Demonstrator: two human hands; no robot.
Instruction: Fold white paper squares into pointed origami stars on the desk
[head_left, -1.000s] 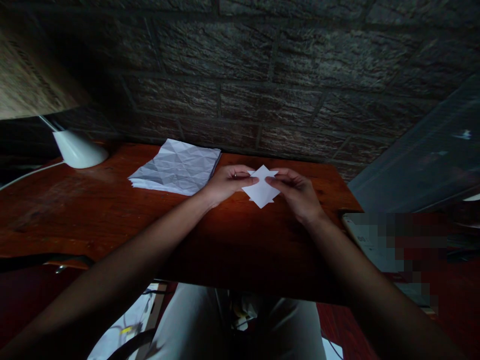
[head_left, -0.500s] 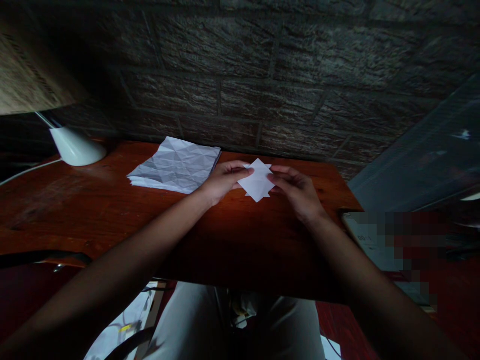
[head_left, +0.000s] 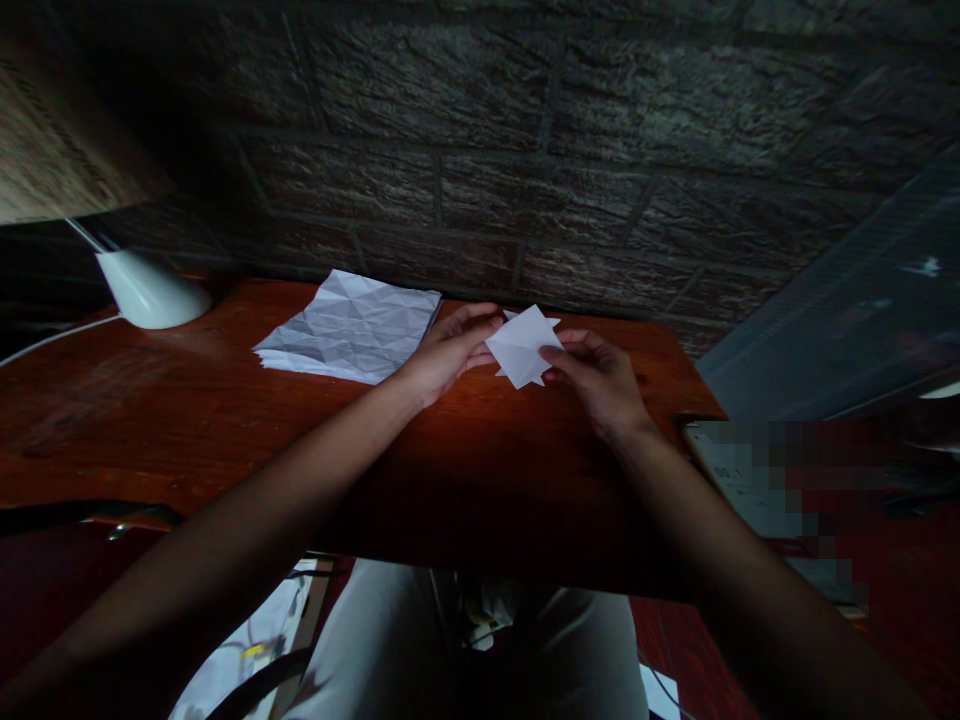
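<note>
A small folded white paper is held up over the table, its square front set like a diamond with pointed corners of further layers showing behind. My right hand pinches its right side, thumb on the front and fingers behind. At its left corner, my left hand has its fingers stretched and apart, off the paper's front; whether a fingertip still touches the edge I cannot tell. Left of that hand lies a stack of creased white sheets, marked with a grid of fold lines.
The wooden table runs along a dark brick wall. A lamp with a white base and woven shade stands at the left, its cord trailing left. A grey panel leans at the right.
The folded paper has shifted slightly up and right and turned a little. My left thumb has come off its front, and the left fingers have spread. The right hand keeps its pinch.
</note>
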